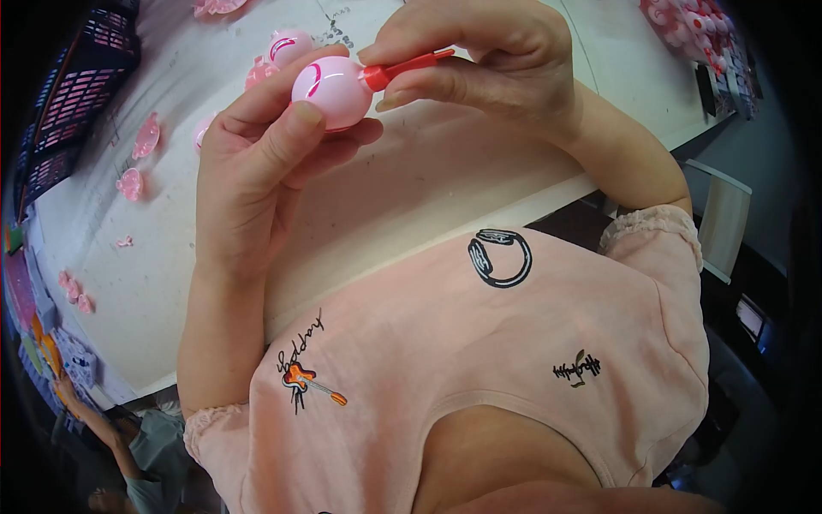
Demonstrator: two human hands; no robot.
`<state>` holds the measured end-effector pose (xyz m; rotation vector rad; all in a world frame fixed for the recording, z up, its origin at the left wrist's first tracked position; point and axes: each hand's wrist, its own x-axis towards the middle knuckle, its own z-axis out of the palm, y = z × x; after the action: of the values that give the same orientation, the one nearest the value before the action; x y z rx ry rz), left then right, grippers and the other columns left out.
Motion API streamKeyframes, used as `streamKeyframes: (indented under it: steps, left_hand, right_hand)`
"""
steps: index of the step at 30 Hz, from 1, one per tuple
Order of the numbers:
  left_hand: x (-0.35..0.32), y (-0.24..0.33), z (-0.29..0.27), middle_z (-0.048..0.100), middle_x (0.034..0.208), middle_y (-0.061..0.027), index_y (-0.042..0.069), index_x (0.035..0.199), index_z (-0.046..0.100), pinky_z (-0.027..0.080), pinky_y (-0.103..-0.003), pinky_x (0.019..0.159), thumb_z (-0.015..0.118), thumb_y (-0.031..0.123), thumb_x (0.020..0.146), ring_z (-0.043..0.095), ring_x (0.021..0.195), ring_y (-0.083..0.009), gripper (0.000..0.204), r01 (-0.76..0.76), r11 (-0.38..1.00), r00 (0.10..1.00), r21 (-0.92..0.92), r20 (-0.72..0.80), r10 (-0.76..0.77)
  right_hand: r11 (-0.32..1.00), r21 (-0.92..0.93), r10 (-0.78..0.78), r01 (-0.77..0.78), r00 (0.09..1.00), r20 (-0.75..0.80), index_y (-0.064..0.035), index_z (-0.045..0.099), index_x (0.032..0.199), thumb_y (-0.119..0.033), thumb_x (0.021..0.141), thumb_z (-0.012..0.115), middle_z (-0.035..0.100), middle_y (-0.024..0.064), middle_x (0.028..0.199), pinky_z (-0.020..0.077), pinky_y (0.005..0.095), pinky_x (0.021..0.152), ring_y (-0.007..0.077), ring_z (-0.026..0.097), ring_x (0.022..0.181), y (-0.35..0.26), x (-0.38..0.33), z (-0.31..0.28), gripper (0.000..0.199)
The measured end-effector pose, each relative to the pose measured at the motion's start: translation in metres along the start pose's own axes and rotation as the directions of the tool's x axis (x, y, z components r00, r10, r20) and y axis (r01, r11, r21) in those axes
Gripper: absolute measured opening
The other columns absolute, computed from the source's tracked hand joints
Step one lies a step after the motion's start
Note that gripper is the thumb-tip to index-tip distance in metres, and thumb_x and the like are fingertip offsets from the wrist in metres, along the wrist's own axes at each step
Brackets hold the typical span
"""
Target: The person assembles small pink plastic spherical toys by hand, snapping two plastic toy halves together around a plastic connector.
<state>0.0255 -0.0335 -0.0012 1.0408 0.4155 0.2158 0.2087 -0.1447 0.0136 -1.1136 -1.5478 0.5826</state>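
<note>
My left hand (253, 158) is closed round a glossy pink ball (341, 92) with a curved darker pink mark. Its thumb presses on the near side, and the other fingers curl behind and beneath. From the ball's right side a red piece (411, 66) sticks out, a collar at the ball running into a narrow, split-looking tail. My right hand (505, 73) has its thumb and forefinger closed about this red piece, close to the collar. Both hands are held above the white table (402, 180). The underside of the ball is partly hidden by my left fingers.
Beyond my left hand lie another pink ball (289, 47) and scalloped pink pieces (147, 137). Small pink parts (77, 295) are at the left. A dark blue basket (81, 94) stands far left, pink-and-red items (685, 30) far right. Another person's arm (94, 420) shows lower left.
</note>
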Motion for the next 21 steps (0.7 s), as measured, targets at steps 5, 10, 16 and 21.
streamKeyframes:
  steps: [5,10,16,21]
  left_hand:
    - [0.000,0.000,-0.002,0.058,0.105,-0.0131,-0.005,0.124,0.041,0.053,-0.025,0.074,0.060,0.028,0.083,0.063,0.086,-0.0211,0.056,0.028,0.999,0.999,0.036,0.031,-0.029]
    - [-0.003,0.002,-0.003,0.060,0.103,-0.0135,-0.005,0.121,0.044,0.053,-0.027,0.072,0.061,0.024,0.082,0.063,0.084,-0.0206,0.051,0.007,0.993,1.000,0.115,0.020,-0.009]
    - [-0.001,0.002,-0.003,0.060,0.104,-0.0141,-0.005,0.121,0.045,0.053,-0.027,0.073,0.061,0.022,0.082,0.064,0.083,-0.0205,0.049,0.003,0.984,1.000,0.176,0.016,-0.006]
    - [-0.002,0.002,0.002,0.062,0.094,-0.0140,-0.004,0.113,0.053,0.055,-0.029,0.070,0.064,0.011,0.078,0.064,0.078,-0.0234,0.040,-0.030,0.999,1.000,-0.011,-0.002,0.030]
  right_hand:
    - [0.994,-0.071,-0.088,0.088,0.996,0.006,0.0032,0.063,0.084,-0.005,0.072,0.070,0.063,0.0121,0.075,0.0489,0.0261,0.058,0.0201,0.062,0.067,-0.001,0.000,0.000,0.016]
    - [0.993,-0.078,-0.081,0.084,0.996,0.044,0.0032,0.062,0.081,-0.005,0.072,0.070,0.062,0.0127,0.073,0.0488,0.0256,0.056,0.0219,0.062,0.064,-0.009,0.001,0.002,0.014]
    - [0.984,-0.146,-0.100,0.107,0.994,0.051,0.0024,0.061,0.078,-0.004,0.072,0.069,0.060,0.0133,0.071,0.0474,0.0266,0.053,0.0229,0.060,0.061,-0.006,-0.002,0.004,0.013]
    - [0.978,-0.151,-0.145,0.147,0.989,0.022,0.0019,0.061,0.079,-0.005,0.072,0.070,0.060,0.0125,0.071,0.0472,0.0268,0.053,0.0222,0.060,0.062,-0.008,-0.002,0.006,0.014]
